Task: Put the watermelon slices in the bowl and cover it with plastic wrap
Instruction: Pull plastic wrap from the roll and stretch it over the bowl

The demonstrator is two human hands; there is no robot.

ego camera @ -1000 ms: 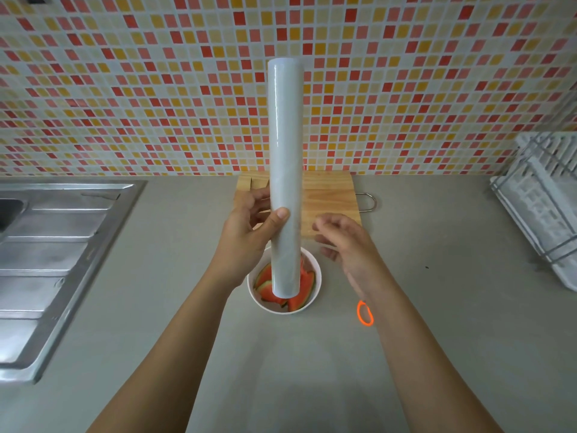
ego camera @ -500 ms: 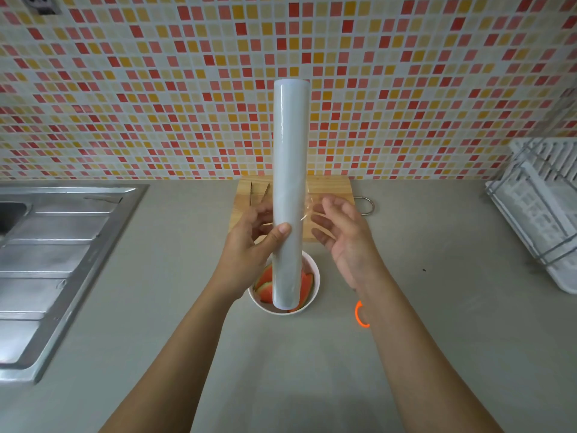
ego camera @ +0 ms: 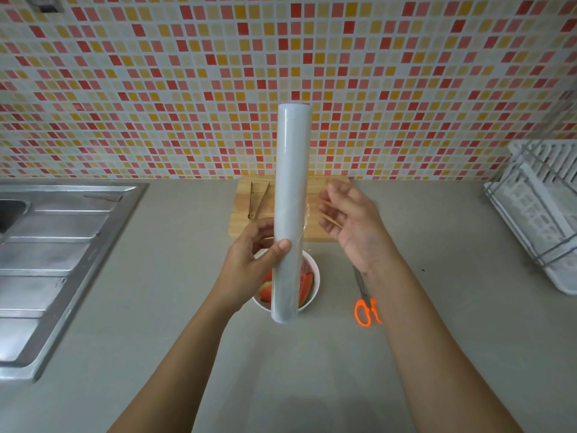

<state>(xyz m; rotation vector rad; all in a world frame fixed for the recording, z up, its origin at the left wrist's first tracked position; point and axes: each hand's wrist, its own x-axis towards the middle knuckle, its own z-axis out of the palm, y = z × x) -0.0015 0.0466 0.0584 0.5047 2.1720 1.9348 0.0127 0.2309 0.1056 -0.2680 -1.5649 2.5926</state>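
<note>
Here: one roll [ego camera: 290,214]; one bowl [ego camera: 316,278]

No readable text, labels or signs anywhere

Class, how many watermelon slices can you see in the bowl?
2. One slice shows left of the roll, another right of it, both in the bowl. The roll may hide more.

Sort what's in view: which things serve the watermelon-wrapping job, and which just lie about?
In the job: plastic wrap roll, left hand gripping it, right hand, bowl, watermelon slices.
Lying about: scissors, tongs, cutting board, dish rack, sink.
</note>
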